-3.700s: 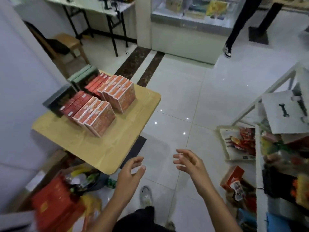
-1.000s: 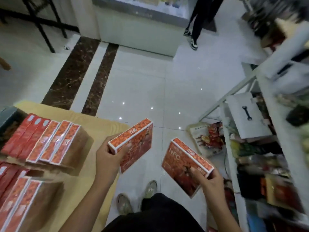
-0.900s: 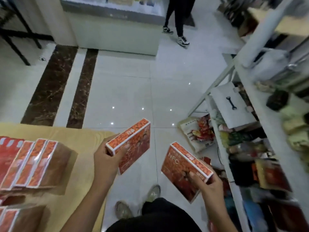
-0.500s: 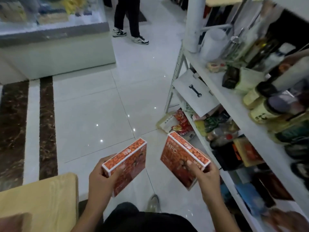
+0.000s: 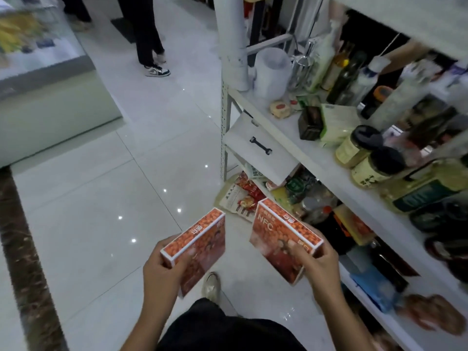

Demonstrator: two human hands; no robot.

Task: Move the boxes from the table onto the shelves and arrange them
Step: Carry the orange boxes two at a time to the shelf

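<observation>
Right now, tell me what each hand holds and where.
Left hand grips left box at its near end; right hand grips right box likewise.

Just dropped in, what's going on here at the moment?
A person stands by the white shelves with an orange box in each hand. The left hand grips the left box; the right hand grips the NFC box. Both are held in the air over the floor, neither shelved yet. The shelves already hold bottles and jars.
</observation>
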